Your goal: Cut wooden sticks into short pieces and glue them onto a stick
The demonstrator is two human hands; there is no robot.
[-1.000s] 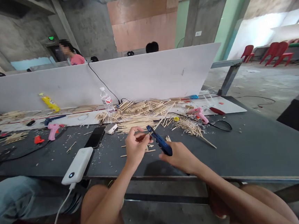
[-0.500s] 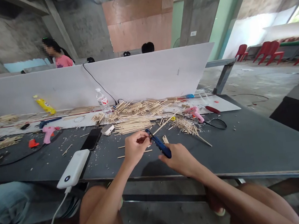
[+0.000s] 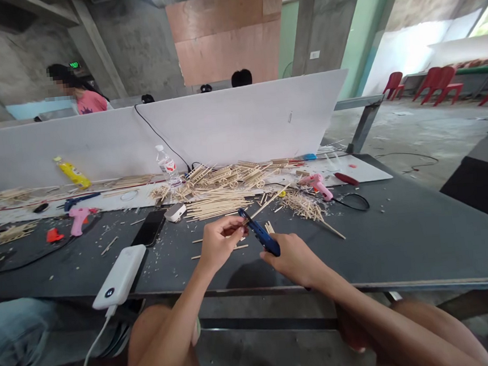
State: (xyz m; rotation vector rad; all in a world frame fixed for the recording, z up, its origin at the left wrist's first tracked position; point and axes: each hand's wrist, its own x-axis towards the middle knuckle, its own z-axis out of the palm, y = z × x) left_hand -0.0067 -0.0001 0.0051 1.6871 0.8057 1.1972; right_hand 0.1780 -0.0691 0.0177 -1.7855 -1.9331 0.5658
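Observation:
Above the front of the grey table, my left hand pinches the near end of a thin wooden stick. The stick slants up and away to the right. My right hand is wrapped round a pair of blue pliers, whose dark tip meets the stick beside my left fingertips. Whether the jaws are closed on the wood I cannot tell. Short cut sticks lie just behind the pliers, and a couple of longer ones rest under my left hand.
Behind my hands lie a row of loose sticks and a heap of glued stick frames. A pile of offcuts and a pink glue gun are to the right. A phone and white power bank lie left.
My hands, the stick and the pliers stay almost in place. In the background, a person in a pink shirt has moved left.

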